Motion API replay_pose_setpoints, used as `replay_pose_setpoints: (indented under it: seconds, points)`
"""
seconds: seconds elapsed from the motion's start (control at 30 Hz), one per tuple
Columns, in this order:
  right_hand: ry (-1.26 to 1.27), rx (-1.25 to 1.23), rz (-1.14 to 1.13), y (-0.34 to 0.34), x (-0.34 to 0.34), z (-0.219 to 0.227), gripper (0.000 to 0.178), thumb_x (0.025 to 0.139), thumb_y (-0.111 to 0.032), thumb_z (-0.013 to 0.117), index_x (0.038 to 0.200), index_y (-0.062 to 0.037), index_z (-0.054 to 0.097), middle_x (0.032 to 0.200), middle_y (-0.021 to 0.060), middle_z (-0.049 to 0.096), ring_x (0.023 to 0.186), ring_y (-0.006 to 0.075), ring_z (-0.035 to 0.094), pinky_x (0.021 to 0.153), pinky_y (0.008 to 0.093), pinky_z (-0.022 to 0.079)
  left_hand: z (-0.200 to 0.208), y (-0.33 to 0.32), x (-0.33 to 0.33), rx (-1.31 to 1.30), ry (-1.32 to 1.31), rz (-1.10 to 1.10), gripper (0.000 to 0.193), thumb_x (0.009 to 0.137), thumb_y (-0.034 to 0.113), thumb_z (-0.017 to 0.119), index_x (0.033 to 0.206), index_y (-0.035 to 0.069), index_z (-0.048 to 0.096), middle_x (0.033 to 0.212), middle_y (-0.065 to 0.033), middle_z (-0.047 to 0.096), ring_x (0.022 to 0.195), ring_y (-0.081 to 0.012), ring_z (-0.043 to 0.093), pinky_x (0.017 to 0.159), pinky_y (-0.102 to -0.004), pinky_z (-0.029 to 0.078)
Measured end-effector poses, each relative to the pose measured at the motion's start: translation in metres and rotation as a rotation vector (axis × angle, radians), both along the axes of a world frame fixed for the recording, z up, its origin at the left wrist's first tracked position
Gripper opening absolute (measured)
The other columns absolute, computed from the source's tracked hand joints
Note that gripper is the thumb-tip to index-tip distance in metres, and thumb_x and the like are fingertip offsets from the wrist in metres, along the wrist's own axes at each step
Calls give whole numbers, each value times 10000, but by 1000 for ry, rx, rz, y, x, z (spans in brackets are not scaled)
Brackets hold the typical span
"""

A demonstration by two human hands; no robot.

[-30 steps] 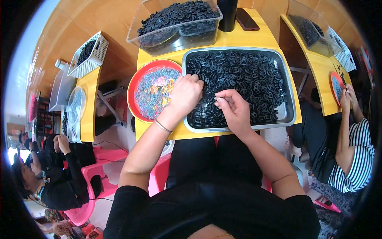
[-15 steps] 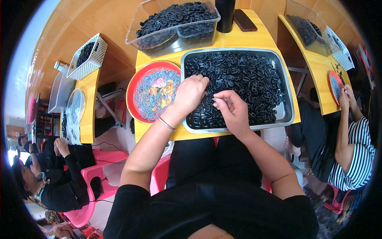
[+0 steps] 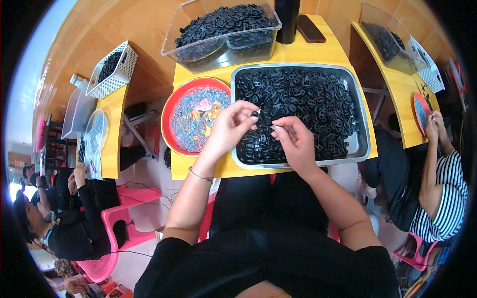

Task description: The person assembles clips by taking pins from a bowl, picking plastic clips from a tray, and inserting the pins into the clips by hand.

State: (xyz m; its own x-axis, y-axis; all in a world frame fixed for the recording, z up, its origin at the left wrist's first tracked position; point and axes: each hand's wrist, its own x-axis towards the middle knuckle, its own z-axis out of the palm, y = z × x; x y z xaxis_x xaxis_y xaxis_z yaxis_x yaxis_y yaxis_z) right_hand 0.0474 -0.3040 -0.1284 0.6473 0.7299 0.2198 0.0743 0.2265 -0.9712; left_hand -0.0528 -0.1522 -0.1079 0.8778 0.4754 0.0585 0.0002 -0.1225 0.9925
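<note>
Tray (image 3: 354, 142) of bright metal lies at twelve o'clock from you, spread with small black two-holed pieces (image 3: 318, 94). Your left hand (image 3: 229, 128) is over its eight-to-nine o'clock edge, thumb and forefinger pinched about what looks like one black piece (image 3: 255, 114). Your right hand (image 3: 298, 146) hangs over the six o'clock part, thumb and forefinger tips brought together; you cannot tell from this view whether anything tiny sits between them. The hands are near each other but apart. A bangle (image 3: 200, 175) circles your left wrist.

Beside the tray, at its nine o'clock, a red-rimmed round dish (image 3: 167, 119) holds thin grey-blue slivers (image 3: 186, 124) over a flowered base. At eleven o'clock on your yellow table (image 3: 325, 47), a clear bin (image 3: 251, 55) is heaped with black pieces; a black cylinder (image 3: 287, 22) and a dark phone (image 3: 311, 29) stand and lie toward one o'clock. A person in stripes (image 3: 442, 198) sits at your three o'clock.
</note>
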Motion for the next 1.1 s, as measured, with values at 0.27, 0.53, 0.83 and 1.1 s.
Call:
replay_pose_setpoints:
  seconds: [0.27,0.53,0.83,1.1]
  points:
    - [-2,-10,19,-2,-1,3,107,867,-15,526,963,16,561,870,61,586,756,104,605,673,220,482,6,1,-23,-1116,-720,133,137,891,34,509,1022,48,542,979,-146,599,795,-151,610,712,-240,529]
    - [33,-33,70,-1,-4,9,127,846,29,533,972,26,551,914,77,573,827,140,628,710,237,514,-12,-40,-18,-824,-453,79,173,886,43,526,1055,14,516,972,-158,604,810,-191,634,727,-265,527]
    - [-39,-108,49,-3,-4,8,138,795,30,598,929,1,592,869,59,581,776,98,597,690,217,484,-21,-29,-31,-702,-323,92,240,883,9,514,1122,5,534,972,-119,615,820,-182,638,730,-264,528]
    - [-118,-67,88,0,-8,8,154,786,18,619,938,-3,604,852,52,579,779,94,596,666,214,483,-22,-37,-39,-653,-310,73,260,874,-18,513,1134,-17,519,976,-114,611,869,-189,635,761,-265,519]
